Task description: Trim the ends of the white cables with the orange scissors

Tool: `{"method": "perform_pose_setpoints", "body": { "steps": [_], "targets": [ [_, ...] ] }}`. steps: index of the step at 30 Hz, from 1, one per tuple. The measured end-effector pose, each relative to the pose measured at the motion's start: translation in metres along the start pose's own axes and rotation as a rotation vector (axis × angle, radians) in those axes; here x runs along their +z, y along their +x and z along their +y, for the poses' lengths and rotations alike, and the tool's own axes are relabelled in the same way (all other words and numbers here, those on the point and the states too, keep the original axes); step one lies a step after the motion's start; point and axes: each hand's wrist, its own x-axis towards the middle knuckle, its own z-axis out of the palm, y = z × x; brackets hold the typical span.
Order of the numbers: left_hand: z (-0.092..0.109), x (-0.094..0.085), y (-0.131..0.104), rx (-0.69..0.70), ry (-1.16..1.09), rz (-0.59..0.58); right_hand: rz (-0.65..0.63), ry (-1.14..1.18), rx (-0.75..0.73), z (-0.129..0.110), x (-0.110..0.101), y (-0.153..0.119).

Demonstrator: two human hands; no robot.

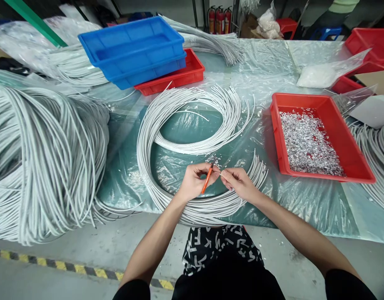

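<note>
Nearest, coiled pale cables [207, 209] lie on the table [320, 208], their front curve at six o'clock from the hands. The left hand [195, 180] has its grip curled closed around an orange tool [207, 180]; the right hand [237, 182] has its grip pinched on a thin wire end [222, 173]. A thick cable pile [54, 162] sits at nine o'clock, a red tray [345, 146] near two, stacked blue trays [132, 46] farther at eleven.

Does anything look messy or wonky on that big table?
Yes. The blue trays sit crooked on a red tray, covering only part of it. Small pale bits also lie loose on the table, just beyond the left hand and right hand, not in a tray.
</note>
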Motion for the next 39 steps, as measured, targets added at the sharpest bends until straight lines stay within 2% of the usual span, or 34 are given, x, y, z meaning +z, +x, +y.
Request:
{"method": "perform_pose_setpoints", "body": {
  "steps": [5, 10, 15, 21, 39],
  "targets": [
    [-0.003, -0.002, 0.002, -0.009, 0.054, 0.091, 0.015, 0.101, -0.007, -0.003, -0.002, 0.001],
    [-0.003, -0.003, 0.000, 0.048, 0.220, -0.071, 0.027, 0.351, 0.033, -0.011, -0.004, 0.000],
    [-0.003, -0.003, -0.001, 0.094, 0.339, -0.146, 0.032, 0.479, 0.084, -0.013, -0.006, 0.000],
    [-0.006, -0.002, 0.000, 0.078, 0.331, -0.196, 0.030, 0.439, 0.055, -0.011, -0.006, 0.000],
    [-0.008, -0.004, 0.000, 0.060, 0.343, -0.187, 0.004, 0.235, -0.004, -0.009, -0.011, 0.000]
  ]
}}
